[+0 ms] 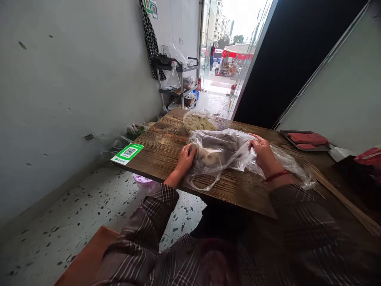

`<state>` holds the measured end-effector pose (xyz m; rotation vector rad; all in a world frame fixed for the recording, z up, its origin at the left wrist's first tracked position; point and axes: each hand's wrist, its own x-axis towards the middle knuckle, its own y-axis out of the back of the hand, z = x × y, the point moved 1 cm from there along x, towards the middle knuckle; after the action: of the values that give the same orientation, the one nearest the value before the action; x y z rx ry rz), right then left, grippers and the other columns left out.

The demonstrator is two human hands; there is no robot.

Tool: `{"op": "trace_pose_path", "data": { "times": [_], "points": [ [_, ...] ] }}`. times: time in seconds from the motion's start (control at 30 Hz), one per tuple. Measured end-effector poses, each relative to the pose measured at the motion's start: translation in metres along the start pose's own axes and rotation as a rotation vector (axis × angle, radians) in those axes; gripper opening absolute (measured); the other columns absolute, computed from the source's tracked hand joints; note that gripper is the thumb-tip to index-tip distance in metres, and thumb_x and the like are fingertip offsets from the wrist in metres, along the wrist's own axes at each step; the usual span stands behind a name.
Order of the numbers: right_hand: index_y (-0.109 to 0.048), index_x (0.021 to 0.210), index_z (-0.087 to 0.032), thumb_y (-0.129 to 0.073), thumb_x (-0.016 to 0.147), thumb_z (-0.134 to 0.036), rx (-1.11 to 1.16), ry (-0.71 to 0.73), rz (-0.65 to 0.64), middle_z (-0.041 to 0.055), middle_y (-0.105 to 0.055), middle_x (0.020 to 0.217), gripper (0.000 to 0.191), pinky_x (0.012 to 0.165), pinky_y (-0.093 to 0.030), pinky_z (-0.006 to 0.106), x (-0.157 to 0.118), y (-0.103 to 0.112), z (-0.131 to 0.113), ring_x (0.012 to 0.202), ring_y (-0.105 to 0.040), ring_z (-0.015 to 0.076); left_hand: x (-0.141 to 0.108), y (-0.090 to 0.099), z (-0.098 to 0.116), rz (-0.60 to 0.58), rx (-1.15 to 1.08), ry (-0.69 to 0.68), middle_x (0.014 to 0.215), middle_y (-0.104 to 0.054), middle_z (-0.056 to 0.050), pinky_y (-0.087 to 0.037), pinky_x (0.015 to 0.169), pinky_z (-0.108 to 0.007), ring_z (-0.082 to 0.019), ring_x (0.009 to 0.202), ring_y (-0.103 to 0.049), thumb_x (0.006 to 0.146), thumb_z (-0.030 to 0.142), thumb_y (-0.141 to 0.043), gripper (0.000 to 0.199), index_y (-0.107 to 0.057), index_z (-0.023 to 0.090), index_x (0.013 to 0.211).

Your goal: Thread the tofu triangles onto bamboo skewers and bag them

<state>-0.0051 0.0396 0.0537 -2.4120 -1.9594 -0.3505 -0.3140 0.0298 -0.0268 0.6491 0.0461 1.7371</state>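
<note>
A clear plastic bag [242, 145] lies across the wooden table [160, 151] in front of me. Inside it, seen through the film, sits a pale rounded lump [210, 157] that I cannot name for certain. My left hand [186, 157] is closed on the bag's left side, right against the lump. At the other side, my right hand [262, 151] pinches the bag's film, its fingertips partly behind the plastic. Just beyond the bag rests a round plate of pale pieces [200, 121] under plastic wrap.
A green QR-code card [129, 153] lies at the table's left edge. On the right are a dark tray [285, 137] of red slabs [308, 139] and a bundle of thin sticks [342, 194]. A wheeled cart [181, 69] stands behind, near the glass door [205, 51].
</note>
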Motion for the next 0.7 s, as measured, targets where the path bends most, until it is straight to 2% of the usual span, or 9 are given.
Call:
{"op": "trace_pose_path", "data": {
  "times": [0.13, 0.23, 0.3, 0.33, 0.4, 0.43, 0.5, 0.63, 0.7],
  "points": [
    [-0.058, 0.13, -0.017, -0.064, 0.077, -0.046, -0.446, 0.236, 0.03, 0.0098, -0.068, 0.099, 0.061, 0.07, -0.054, 0.038, -0.012, 0.04, 0.0, 0.081, -0.064, 0.0219, 0.015, 0.009, 0.003, 0.091, 0.162, -0.101, 0.128, -0.058, -0.017, -0.039, 0.11, -0.05, -0.028, 0.124, -0.053, 0.09, 0.037, -0.053, 0.041, -0.058, 0.016, 0.126],
    [-0.061, 0.129, -0.021, -0.057, 0.087, -0.04, -0.649, 0.509, 0.198, 0.0113, -0.066, 0.11, 0.046, 0.078, -0.054, 0.042, -0.038, 0.059, -0.017, 0.097, -0.063, 0.025, -0.007, 0.023, 0.03, 0.194, 0.318, -0.284, 0.135, -0.052, -0.02, -0.037, 0.111, -0.052, -0.03, 0.131, -0.047, 0.094, 0.041, -0.046, 0.047, -0.051, 0.014, 0.132],
    [-0.063, 0.123, -0.025, -0.053, 0.092, -0.036, -0.642, 0.624, 0.212, 0.0084, -0.068, 0.106, 0.035, 0.079, -0.054, 0.038, -0.058, 0.056, -0.03, 0.096, -0.064, 0.0228, -0.033, 0.022, 0.057, 0.089, 0.415, -0.467, 0.141, -0.048, -0.017, -0.037, 0.112, -0.051, -0.03, 0.134, -0.043, 0.094, 0.043, -0.049, 0.048, -0.048, 0.017, 0.135],
    [-0.065, 0.118, -0.026, -0.053, 0.094, -0.034, -0.633, 0.644, 0.152, 0.0065, -0.069, 0.103, 0.029, 0.079, -0.054, 0.036, -0.067, 0.05, -0.034, 0.092, -0.065, 0.0209, -0.047, 0.018, 0.07, -0.014, 0.452, -0.558, 0.141, -0.049, -0.016, -0.037, 0.112, -0.05, -0.03, 0.135, -0.043, 0.092, 0.044, -0.053, 0.05, -0.048, 0.019, 0.135],
    [-0.069, 0.106, -0.026, -0.054, 0.095, -0.034, -0.64, 0.661, -0.153, 0.0036, -0.071, 0.097, 0.02, 0.077, -0.054, 0.034, -0.082, 0.03, -0.032, 0.083, -0.066, 0.0181, -0.074, 0.007, 0.089, -0.284, 0.534, -0.723, 0.136, -0.054, -0.015, -0.038, 0.111, -0.048, -0.03, 0.129, -0.049, 0.088, 0.048, -0.059, 0.056, -0.049, 0.02, 0.135],
    [-0.069, 0.101, -0.025, -0.054, 0.095, -0.033, -0.653, 0.669, -0.328, 0.0035, -0.072, 0.095, 0.019, 0.078, -0.054, 0.033, -0.087, 0.019, -0.025, 0.084, -0.067, 0.0181, -0.084, 0.001, 0.092, -0.378, 0.595, -0.735, 0.133, -0.056, -0.016, -0.04, 0.11, -0.048, -0.032, 0.126, -0.052, 0.085, 0.049, -0.063, 0.059, -0.05, 0.019, 0.134],
    [-0.07, 0.095, -0.021, -0.052, 0.096, -0.032, -0.705, 0.649, -0.518, 0.0057, -0.071, 0.094, 0.02, 0.08, -0.054, 0.036, -0.091, 0.004, 0.0, 0.086, -0.067, 0.0199, -0.097, -0.007, 0.088, -0.445, 0.711, -0.644, 0.128, -0.058, -0.018, -0.045, 0.102, -0.048, -0.034, 0.117, -0.057, 0.081, 0.047, -0.068, 0.06, -0.052, 0.017, 0.131],
    [-0.066, 0.117, -0.017, -0.051, 0.095, -0.027, -0.705, 0.599, -0.454, 0.0123, -0.068, 0.116, 0.028, 0.093, -0.052, 0.044, -0.083, 0.006, 0.061, 0.107, -0.063, 0.025, -0.093, -0.002, 0.063, -0.387, 0.755, -0.364, 0.106, -0.067, -0.015, -0.052, 0.084, -0.047, -0.032, 0.096, -0.065, 0.087, 0.029, -0.055, 0.039, -0.058, 0.016, 0.124],
    [-0.066, 0.12, -0.017, -0.052, 0.095, -0.026, -0.657, 0.621, -0.465, 0.0124, -0.067, 0.12, 0.03, 0.098, -0.05, 0.046, -0.08, 0.014, 0.081, 0.112, -0.062, 0.0251, -0.082, 0.01, 0.06, -0.397, 0.663, -0.292, 0.09, -0.069, -0.01, -0.052, 0.076, -0.042, -0.028, 0.083, -0.067, 0.088, 0.025, -0.049, 0.027, -0.065, 0.018, 0.109]
  ]
}}
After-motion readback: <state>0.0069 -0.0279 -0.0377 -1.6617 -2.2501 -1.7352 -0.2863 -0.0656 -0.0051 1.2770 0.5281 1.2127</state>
